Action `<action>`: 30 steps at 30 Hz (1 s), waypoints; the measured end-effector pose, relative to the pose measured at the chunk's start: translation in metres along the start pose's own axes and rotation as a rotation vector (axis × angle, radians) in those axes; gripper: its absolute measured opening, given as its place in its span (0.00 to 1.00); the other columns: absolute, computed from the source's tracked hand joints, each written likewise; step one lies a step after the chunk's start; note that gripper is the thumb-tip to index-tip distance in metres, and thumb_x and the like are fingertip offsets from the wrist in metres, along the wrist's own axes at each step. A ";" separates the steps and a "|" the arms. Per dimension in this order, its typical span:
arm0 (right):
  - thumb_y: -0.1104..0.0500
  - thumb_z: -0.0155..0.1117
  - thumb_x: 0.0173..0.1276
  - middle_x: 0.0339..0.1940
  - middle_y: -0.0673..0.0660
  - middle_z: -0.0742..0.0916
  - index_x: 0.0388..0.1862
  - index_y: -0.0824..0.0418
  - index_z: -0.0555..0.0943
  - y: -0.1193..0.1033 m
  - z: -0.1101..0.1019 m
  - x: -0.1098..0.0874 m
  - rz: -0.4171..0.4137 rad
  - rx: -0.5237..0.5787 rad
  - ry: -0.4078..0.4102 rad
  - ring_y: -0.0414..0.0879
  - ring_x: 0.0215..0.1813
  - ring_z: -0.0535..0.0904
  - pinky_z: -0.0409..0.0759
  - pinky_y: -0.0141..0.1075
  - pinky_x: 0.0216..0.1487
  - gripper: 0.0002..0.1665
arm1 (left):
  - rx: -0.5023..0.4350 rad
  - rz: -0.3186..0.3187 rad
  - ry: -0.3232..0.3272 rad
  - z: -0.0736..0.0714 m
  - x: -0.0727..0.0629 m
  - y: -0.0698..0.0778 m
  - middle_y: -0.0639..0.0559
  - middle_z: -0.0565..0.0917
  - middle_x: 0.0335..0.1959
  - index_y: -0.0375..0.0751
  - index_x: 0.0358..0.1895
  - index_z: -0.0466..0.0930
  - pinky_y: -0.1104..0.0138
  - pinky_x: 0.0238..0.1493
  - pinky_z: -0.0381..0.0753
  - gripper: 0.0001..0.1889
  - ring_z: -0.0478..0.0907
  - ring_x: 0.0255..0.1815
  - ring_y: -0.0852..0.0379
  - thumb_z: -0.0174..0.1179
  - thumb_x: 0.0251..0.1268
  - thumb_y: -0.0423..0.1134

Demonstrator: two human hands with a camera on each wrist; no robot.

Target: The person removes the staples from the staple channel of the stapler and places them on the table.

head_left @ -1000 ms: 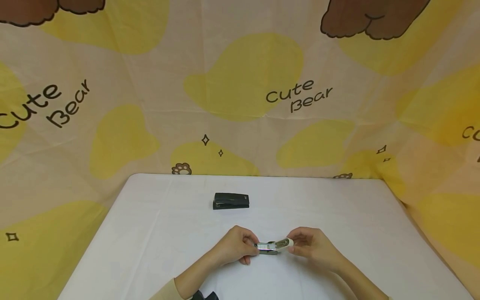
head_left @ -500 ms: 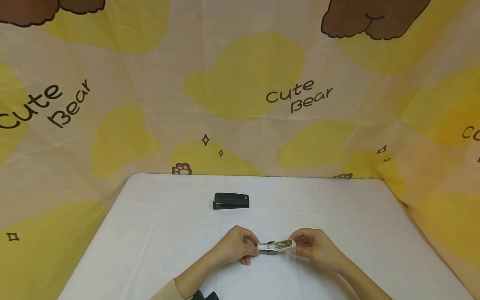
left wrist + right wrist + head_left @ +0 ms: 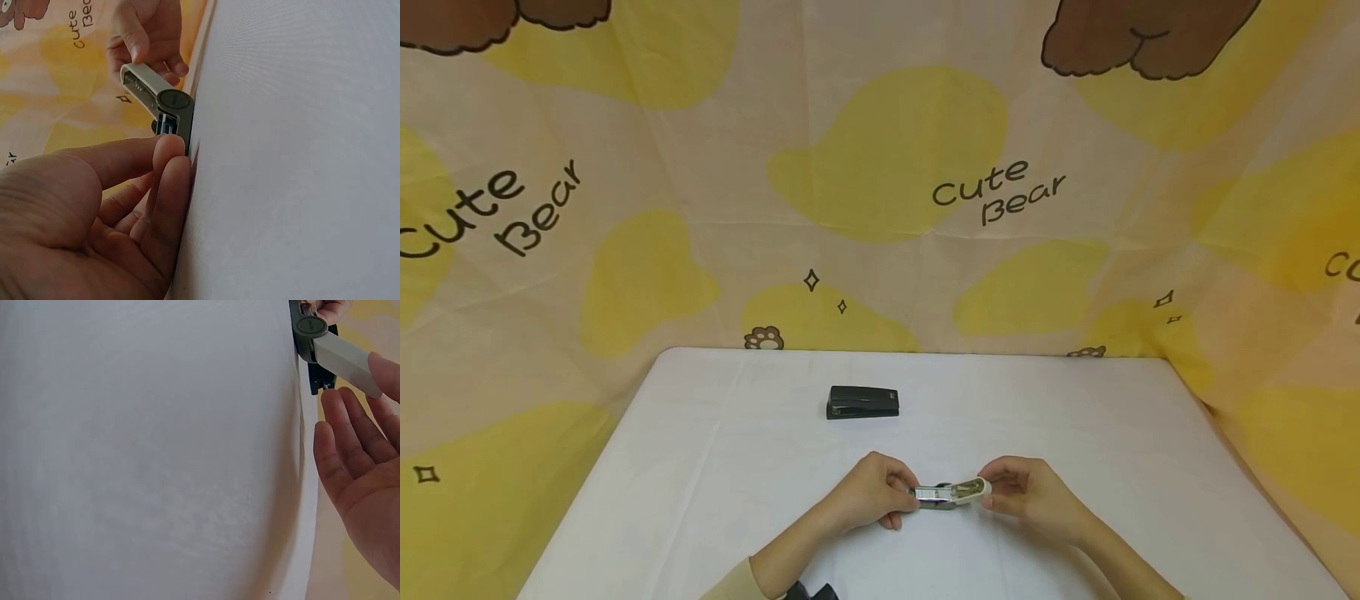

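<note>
A small stapler [image 3: 934, 495] with a white cover and a grey-green base lies folded open on the table in the head view, its metal staple channel facing up. The thumb and fingers of my left hand [image 3: 867, 493] pinch the left end of its base. At the other end, my right hand [image 3: 1036, 498] holds the tip of the swung-back white cover [image 3: 347, 362] between thumb and fingers. A round dark hinge [image 3: 174, 99] joins cover and base in the left wrist view. My left fingers hide the far end of the channel.
Farther back on the white table [image 3: 1060, 417] lies a black stapler [image 3: 862, 402]. A patterned yellow and beige cloth [image 3: 880, 183] hangs behind the table. Part of a dark object [image 3: 811, 592] shows at the bottom edge, by the left sleeve.
Over the last second, the white cover has tilted a little farther back and down to the right, with my right hand on it. My left hand and the black stapler have stayed put.
</note>
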State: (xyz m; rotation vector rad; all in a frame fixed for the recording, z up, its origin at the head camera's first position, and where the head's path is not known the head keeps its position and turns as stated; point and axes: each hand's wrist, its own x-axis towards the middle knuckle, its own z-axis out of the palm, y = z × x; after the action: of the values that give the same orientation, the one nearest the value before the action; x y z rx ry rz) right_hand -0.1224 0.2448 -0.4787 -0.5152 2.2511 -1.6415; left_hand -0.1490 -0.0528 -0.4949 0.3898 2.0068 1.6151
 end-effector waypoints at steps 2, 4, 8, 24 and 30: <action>0.66 0.73 0.68 0.47 0.64 0.89 0.53 0.71 0.83 0.000 0.000 0.000 -0.002 0.006 -0.003 0.45 0.46 0.87 0.86 0.35 0.47 0.17 | 0.000 0.000 0.001 0.000 0.000 0.000 0.46 0.85 0.22 0.35 0.38 0.86 0.73 0.17 0.78 0.07 0.79 0.15 0.60 0.71 0.59 0.24; 0.66 0.74 0.68 0.47 0.65 0.88 0.53 0.72 0.82 -0.001 0.000 0.000 -0.009 0.008 -0.007 0.46 0.46 0.87 0.86 0.35 0.47 0.17 | -0.003 0.000 0.001 0.000 0.000 0.000 0.46 0.85 0.22 0.35 0.38 0.86 0.74 0.17 0.78 0.07 0.78 0.15 0.60 0.71 0.59 0.24; 0.65 0.74 0.68 0.48 0.65 0.88 0.54 0.72 0.82 -0.002 0.000 0.000 -0.014 0.000 -0.009 0.47 0.48 0.87 0.86 0.36 0.48 0.19 | -0.008 0.002 -0.001 0.000 0.000 0.000 0.46 0.85 0.22 0.35 0.38 0.86 0.74 0.17 0.77 0.06 0.78 0.15 0.61 0.71 0.60 0.24; 0.73 0.71 0.64 0.37 0.58 0.89 0.45 0.69 0.84 -0.003 0.007 -0.010 -0.167 -0.119 0.198 0.40 0.38 0.86 0.85 0.34 0.42 0.11 | -0.005 0.006 -0.006 0.000 0.000 0.000 0.47 0.85 0.22 0.34 0.39 0.86 0.74 0.17 0.77 0.06 0.78 0.14 0.61 0.70 0.60 0.23; 0.75 0.70 0.63 0.31 0.51 0.88 0.42 0.69 0.84 -0.014 0.015 -0.018 -0.223 -0.118 0.278 0.39 0.33 0.83 0.83 0.33 0.35 0.10 | -0.008 0.005 -0.004 0.000 0.001 -0.001 0.47 0.85 0.22 0.34 0.38 0.86 0.74 0.17 0.77 0.07 0.78 0.14 0.61 0.70 0.60 0.23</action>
State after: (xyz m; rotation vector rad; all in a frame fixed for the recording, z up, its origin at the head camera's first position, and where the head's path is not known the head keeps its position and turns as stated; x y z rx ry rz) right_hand -0.0985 0.2362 -0.4692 -0.6200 2.5849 -1.7900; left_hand -0.1493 -0.0524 -0.4956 0.3949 1.9979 1.6236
